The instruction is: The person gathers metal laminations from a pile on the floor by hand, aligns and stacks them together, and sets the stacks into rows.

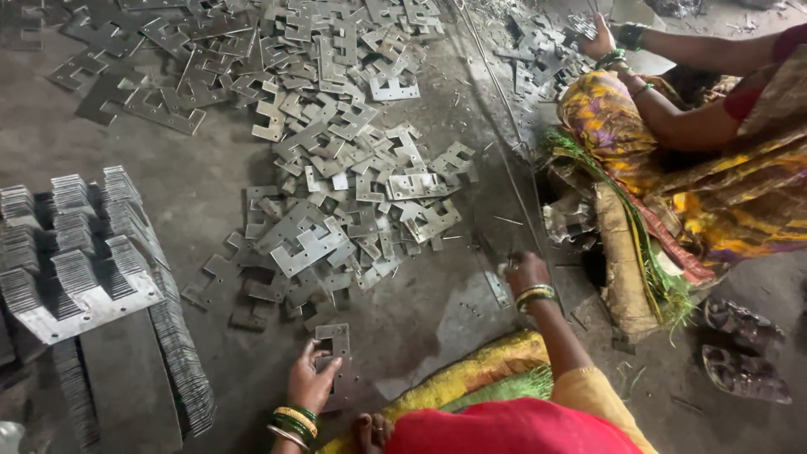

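Two hands busy: left hand (311,382) pinches grey notched plate (334,345); right hand (525,271) curled shut near plate pile (353,210), contents unclear.

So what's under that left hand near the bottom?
The left hand rests on a flat grey metal plate with a notch cut in it, lying on the concrete floor. The palm covers the plate's lower part, so its full shape stays hidden.

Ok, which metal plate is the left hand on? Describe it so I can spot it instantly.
Start at the big loose heap of grey notched plates mid-floor and drop to the bottom edge. There the left hand rests on one flat plate. It lies alone on the bare floor, apart from the heap.
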